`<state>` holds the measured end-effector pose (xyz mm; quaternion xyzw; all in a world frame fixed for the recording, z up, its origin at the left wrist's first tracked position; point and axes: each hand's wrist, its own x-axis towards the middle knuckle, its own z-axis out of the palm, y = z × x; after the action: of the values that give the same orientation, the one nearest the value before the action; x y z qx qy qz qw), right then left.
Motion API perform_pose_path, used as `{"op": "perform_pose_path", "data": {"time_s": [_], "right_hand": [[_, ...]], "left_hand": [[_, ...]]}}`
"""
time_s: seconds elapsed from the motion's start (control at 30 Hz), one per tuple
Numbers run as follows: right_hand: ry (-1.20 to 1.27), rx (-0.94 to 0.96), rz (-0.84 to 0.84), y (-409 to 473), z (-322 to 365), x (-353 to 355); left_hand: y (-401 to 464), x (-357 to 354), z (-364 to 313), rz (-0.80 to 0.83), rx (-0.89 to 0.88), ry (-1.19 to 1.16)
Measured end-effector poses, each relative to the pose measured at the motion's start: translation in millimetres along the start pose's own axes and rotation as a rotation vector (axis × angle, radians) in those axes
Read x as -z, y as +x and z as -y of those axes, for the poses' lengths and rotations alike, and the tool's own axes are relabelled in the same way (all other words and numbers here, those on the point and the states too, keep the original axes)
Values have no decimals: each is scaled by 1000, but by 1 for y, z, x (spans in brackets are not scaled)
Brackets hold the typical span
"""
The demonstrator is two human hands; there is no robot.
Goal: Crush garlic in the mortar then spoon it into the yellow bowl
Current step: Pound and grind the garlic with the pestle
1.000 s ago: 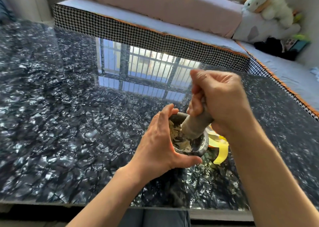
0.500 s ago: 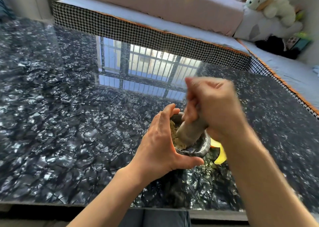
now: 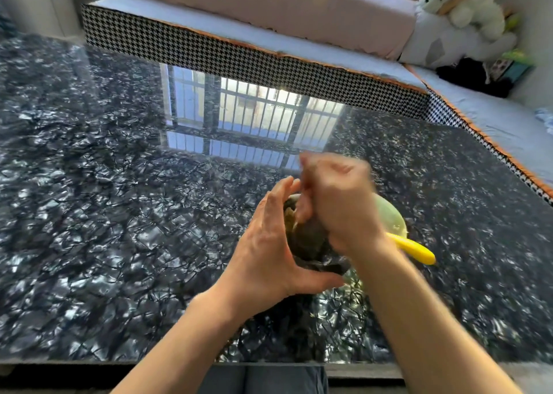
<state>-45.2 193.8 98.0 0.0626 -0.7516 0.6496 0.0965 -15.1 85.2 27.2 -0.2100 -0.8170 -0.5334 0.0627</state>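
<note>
A grey stone mortar (image 3: 314, 251) stands on the dark marbled table (image 3: 119, 214) near its front edge. My left hand (image 3: 266, 250) cups its left side, fingers up along the wall and thumb across the front. My right hand (image 3: 338, 202), blurred by motion, is a fist over the mortar gripping the pestle, which it almost wholly hides. A little pale crushed garlic (image 3: 288, 214) shows inside at the left rim. Just behind and right of the mortar sits the yellow bowl (image 3: 392, 214), with a yellow spoon handle (image 3: 414, 249) sticking out to the right.
A houndstooth-edged bench (image 3: 269, 61) with a pink cushion runs along the table's far and right sides. Plush toys (image 3: 460, 1) sit in the far right corner. The table's front edge is close to my body.
My right fist with the pestle has dropped lower into the mortar and shifted slightly left. The left hand keeps its hold on the mortar.
</note>
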Motion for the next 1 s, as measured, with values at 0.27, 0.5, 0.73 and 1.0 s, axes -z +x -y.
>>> {"op": "perform_pose_path", "data": {"time_s": [0.27, 0.5, 0.73, 1.0], "right_hand": [[256, -64, -39, 5, 22, 14], [75, -81, 20, -3, -11, -13], [223, -29, -35, 4, 23, 12], [20, -97, 69, 1, -11, -13]], "left_hand": [[5, 7, 9, 99, -59, -11], [4, 7, 7, 63, -19, -142], [4, 7, 10, 83, -60, -42], [4, 8, 6, 76, -13, -107]]}}
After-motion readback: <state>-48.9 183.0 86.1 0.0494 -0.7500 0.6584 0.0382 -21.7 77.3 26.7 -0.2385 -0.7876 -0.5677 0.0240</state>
